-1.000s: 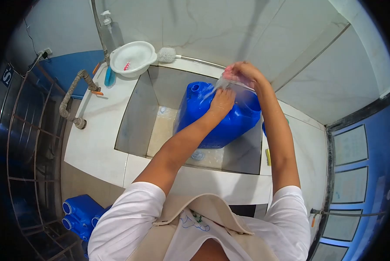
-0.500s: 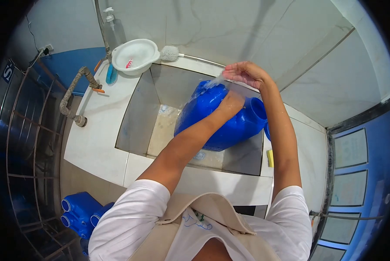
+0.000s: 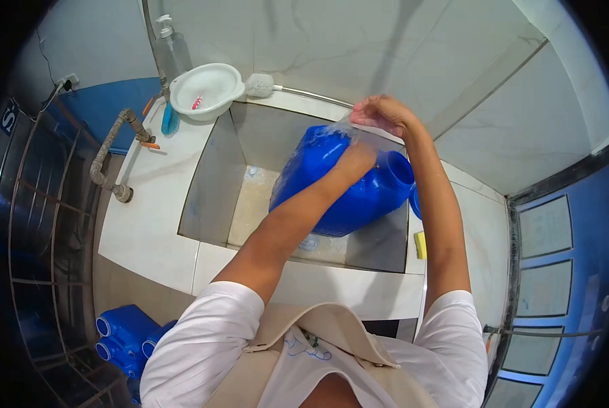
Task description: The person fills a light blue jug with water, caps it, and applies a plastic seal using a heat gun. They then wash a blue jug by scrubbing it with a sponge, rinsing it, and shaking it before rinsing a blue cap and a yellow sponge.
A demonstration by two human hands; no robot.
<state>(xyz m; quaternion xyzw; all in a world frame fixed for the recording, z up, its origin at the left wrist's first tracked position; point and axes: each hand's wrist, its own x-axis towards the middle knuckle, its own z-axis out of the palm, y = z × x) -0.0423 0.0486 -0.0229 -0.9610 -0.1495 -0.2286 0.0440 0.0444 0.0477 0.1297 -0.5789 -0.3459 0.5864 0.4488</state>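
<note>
A large blue water jug [image 3: 359, 207] lies tilted in the sink [image 3: 230, 146], its round mouth facing right. My left hand [image 3: 357, 162] is closed on the top of the jug, around its handle as far as I can see. Above it, my right hand [image 3: 383, 115] holds nothing, with its fingers curved over and stretched to the left. Clear water splashes below those fingers and runs over the jug's upper left side. Where the water comes from is hidden.
Behind the sink are a white basin [image 3: 216, 80] with a small pink item, a pump bottle [image 3: 173, 54] and a long-handled brush [image 3: 259, 85]. A blue brush [image 3: 170, 121] and pipe [image 3: 100, 163] stand left. A yellow sponge [image 3: 421, 245] lies right. Blue jugs [image 3: 129, 330] sit lower left.
My right hand's fingers have curled slightly more. The water's splash has spread further over the jug's top. The jug stays in place under my left hand.
</note>
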